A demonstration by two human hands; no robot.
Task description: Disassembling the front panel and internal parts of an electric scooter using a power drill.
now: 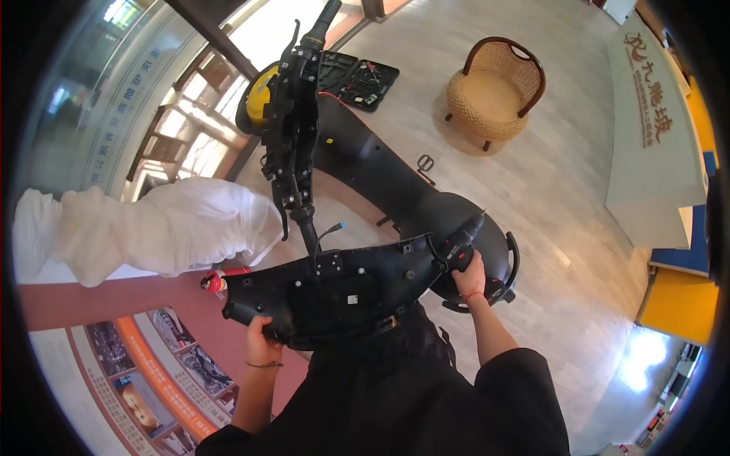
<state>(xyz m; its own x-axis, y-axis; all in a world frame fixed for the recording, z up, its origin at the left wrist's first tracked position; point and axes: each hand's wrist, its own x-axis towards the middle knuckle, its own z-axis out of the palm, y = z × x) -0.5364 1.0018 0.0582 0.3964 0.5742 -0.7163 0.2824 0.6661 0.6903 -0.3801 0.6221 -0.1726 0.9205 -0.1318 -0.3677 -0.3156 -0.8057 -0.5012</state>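
A large black plastic scooter panel [334, 304], with screws and small fittings on its upward face, lies across in front of my body. My left hand [262, 342] grips its lower left edge, thumb on top and fingers hidden beneath. My right hand [468, 275] is wrapped round the handle of a black cordless drill [462, 237], beside the panel's right end. The drill's bit points up and to the right, above the scooter's black seat [487, 220]. Beyond the panel stands the black scooter [365, 156], its handlebar [295, 129] running away from me. A cable with a blue connector [334, 226] sticks up behind the panel.
An open black tool case [361, 82] lies on the floor past the scooter. Farther right stands a wicker chair [490, 95], then a white counter [654, 137]. To the left are a white cloth-covered object [163, 228], a red cylinder [226, 278] and a printed board [129, 380].
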